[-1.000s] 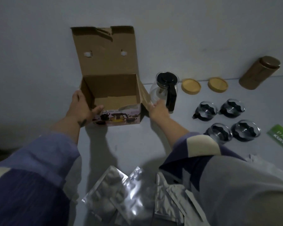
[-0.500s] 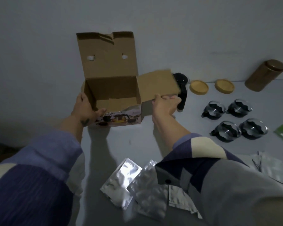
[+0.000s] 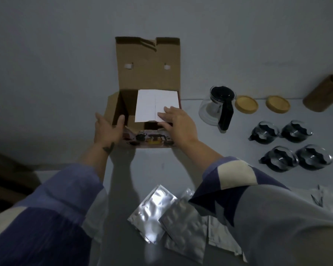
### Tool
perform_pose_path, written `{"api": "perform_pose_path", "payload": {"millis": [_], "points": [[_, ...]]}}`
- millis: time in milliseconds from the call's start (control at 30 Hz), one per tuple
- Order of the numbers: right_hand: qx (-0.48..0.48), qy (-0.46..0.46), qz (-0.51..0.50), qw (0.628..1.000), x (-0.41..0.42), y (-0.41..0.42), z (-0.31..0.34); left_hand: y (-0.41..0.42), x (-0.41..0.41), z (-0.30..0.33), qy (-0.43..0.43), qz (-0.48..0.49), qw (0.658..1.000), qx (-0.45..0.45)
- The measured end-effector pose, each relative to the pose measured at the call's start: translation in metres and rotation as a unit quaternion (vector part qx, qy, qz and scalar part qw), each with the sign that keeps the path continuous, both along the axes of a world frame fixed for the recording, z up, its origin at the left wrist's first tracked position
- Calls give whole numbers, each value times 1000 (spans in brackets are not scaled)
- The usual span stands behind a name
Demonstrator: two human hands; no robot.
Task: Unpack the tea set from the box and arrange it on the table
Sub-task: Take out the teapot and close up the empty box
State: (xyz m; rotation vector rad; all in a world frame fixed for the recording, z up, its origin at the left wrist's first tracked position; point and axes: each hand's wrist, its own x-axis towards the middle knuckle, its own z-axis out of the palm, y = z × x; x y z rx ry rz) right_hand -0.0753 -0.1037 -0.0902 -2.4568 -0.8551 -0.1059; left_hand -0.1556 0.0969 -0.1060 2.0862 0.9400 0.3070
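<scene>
Nearest the camera, several silver foil pouches (image 3: 154, 210) lie overlapping on the desk (image 3: 152, 166), between two purple-and-cream sleeves. Beyond them stands the cardboard box (image 3: 146, 120), printed front toward the camera, its top lid raised upright against the wall. The left hand (image 3: 107, 129) is at the box's left side, palm against the left flap, fingers (image 3: 99, 120) spread apart and extended, thumb at the box opening; it clamps nothing. The right hand (image 3: 178, 124) lies flat on the right flap (image 3: 155, 106), whose white face is folded in over the box opening; its fingers are extended and slightly apart, pressing down on the flap, not closed around it. The box interior is dark where visible. To the right of the box, apart from it, four glass cups (image 3: 288, 144) with black holders stand in a two-by-two group. Farther back stands a glass teapot (image 3: 216, 107) with black lid and handle, then two round wooden coasters (image 3: 246, 103) side by side, and a brown canister (image 3: 325, 93) tilted at the far right.
</scene>
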Motion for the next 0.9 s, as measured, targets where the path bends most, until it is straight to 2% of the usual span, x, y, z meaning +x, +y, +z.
{"api": "perform_pose_path", "payload": {"millis": [67, 133, 233, 333, 400, 500, 600, 700, 833, 900], "points": [[3, 1, 3, 1000, 3, -1, -1, 1, 0, 6, -40, 44, 998, 26], [-2, 10, 1, 1000, 9, -3, 0, -2, -2, 18, -97, 54, 988, 111], [30, 33, -17, 999, 22, -6, 2, -8, 3, 25, -132, -48, 972, 186], [78, 47, -54, 994, 34, -4, 1, -7, 14, 10, -53, -187, 956, 218], [118, 52, -87, 988, 47, 2, 4, -6, 18, 0, 6, -212, 939, 269], [171, 132, -131, 968, 74, 15, 14, -11, 16, -5, 16, -198, 925, 323], [247, 239, -163, 925, 103, 29, 28, -12, 17, -6, 10, -187, 923, 337], [259, 270, -168, 912, 121, 39, 36, -8, 25, -9, 12, -189, 919, 346], [229, 182, -157, 943, 120, 35, 43, -9, 36, -4, 18, -202, 925, 322], [201, 132, -153, 958, 111, 30, 44, -9, 40, 1, -14, -194, 947, 255]]}}
